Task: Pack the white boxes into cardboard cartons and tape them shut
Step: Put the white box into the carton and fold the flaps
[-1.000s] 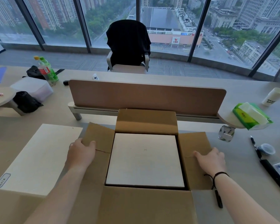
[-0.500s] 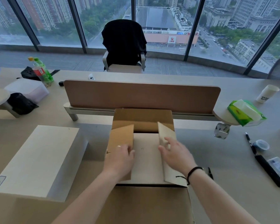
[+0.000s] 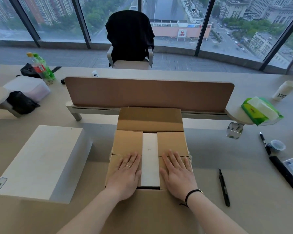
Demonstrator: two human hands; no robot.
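Left hand (image 3: 126,173) and right hand (image 3: 177,172) flat, fingers straight, pressing carton (image 3: 150,159) side flaps just folded over white box (image 3: 150,157); long flaps next.

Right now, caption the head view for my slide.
Both hands, left hand and right hand, press the carton side flaps flat over a white box.

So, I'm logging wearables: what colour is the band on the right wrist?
Black: a thin cord wristband on the right hand, seen in the head view.
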